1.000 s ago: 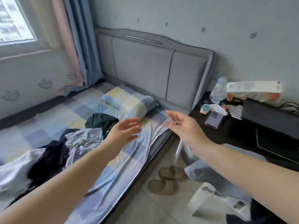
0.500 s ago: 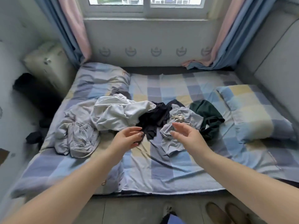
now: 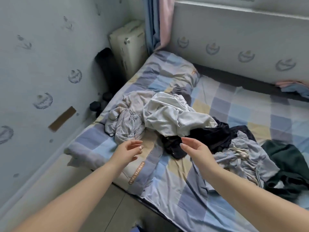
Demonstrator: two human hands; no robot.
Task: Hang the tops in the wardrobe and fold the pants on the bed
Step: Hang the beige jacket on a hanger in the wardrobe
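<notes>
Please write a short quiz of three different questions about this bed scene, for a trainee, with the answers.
1. True or false: the left hand grips a garment.
2. Which garment lies nearest the right hand? A) black garment B) dark green garment C) white garment
3. Fill in: all the clothes lie on the checked ____.

Key: 1 false, both hands are empty; 2 A; 3 bedsheet.

Someone's bedroom at home — a low bed (image 3: 192,190) with a checked pastel sheet is filling the corner, a heap of rumpled clothes (image 3: 167,118) is lying on it, pink and blue curtains (image 3: 157,22) are hanging by the window ledge, and patterned wallpaper (image 3: 41,64) is covering the walls.
</notes>
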